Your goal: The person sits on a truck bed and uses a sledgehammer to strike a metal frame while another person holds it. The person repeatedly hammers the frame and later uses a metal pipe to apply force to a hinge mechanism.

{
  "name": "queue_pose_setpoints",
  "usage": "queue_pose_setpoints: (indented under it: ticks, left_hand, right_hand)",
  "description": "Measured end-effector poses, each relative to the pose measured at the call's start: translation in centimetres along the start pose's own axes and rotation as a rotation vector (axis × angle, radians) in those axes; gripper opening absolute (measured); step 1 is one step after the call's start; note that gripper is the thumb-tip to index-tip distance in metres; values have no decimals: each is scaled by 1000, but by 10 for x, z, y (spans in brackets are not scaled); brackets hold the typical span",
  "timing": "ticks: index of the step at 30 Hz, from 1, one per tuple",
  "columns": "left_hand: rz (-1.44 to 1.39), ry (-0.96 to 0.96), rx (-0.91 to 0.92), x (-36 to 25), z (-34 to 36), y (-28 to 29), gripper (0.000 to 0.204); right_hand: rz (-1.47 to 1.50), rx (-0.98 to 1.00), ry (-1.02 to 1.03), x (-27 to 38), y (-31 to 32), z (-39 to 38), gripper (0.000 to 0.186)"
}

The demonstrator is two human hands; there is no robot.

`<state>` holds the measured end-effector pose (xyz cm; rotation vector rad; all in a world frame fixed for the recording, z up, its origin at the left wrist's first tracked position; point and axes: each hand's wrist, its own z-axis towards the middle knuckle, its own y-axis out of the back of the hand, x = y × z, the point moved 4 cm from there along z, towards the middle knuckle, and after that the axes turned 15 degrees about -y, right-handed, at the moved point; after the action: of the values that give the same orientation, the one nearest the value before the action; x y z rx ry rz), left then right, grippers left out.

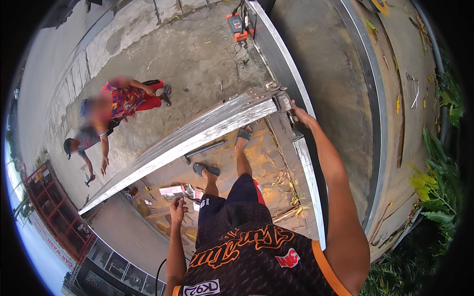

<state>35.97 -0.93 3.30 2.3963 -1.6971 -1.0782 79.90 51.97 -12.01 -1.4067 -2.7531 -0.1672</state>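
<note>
A long pale metal panel (197,143) with a scuffed white edge runs diagonally in front of me, rising to a rusty corner bracket (283,102) at its right end. My right hand (302,115) is closed around the edge of the metal beside that bracket; some of its fingers are hidden. My left hand (178,210) hangs by my left thigh with loosely bent fingers and holds nothing. Just beyond it, a pink and white box (173,191) lies on the rusty floor I stand on. A long-handled hammer (205,151) rests between my feet and the panel.
Beyond the panel, a person in a bright patterned shirt (123,101) and another in a dark cap (88,140), holding a hammer (90,179), are on the concrete. An orange and black device (237,27) stands at the far side. Metal rods (415,92) and leafy plants (437,192) are at right.
</note>
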Motion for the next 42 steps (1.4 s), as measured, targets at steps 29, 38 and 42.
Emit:
queue_pose_setpoints:
  ticks: [29, 38, 42]
  left_hand:
    - [-216, 109, -1234, -187, 120, 45, 72]
    - [-273, 83, -1269, -193, 116, 39, 62]
    - [-188, 69, -1159, -201, 116, 42, 81]
  right_hand:
    - [-1565, -46, -179, 229, -98, 70, 54]
    - [-1643, -203, -127, 215, -98, 68, 28]
    - [-1611, -307, -48, 216, -98, 60, 27]
